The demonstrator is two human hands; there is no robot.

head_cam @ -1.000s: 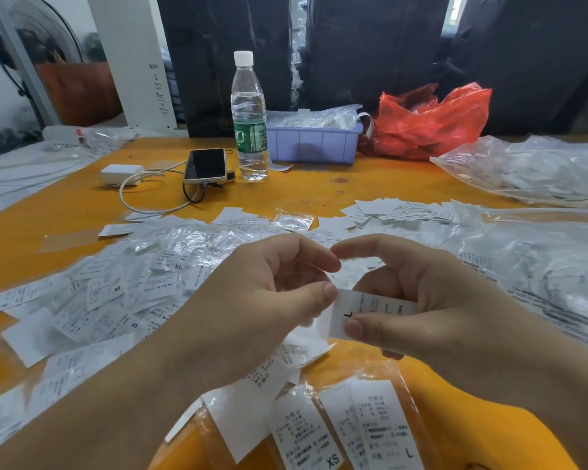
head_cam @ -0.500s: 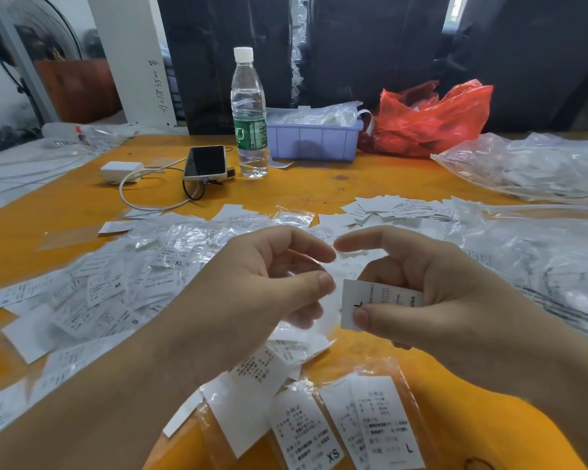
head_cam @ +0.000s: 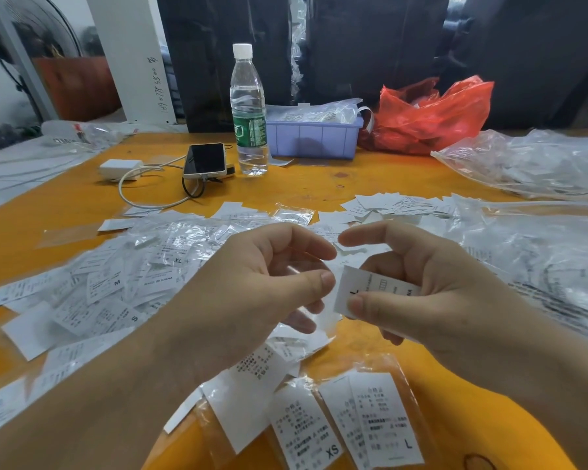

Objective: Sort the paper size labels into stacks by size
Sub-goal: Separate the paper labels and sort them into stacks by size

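Orange bench carried loose labels. Right hand pinched 1 L label; left hand curled, grasping nothing. Best laid squarely on L stack at near edge.

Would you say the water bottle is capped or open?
Capped: the water bottle stands upright with its white cap on.
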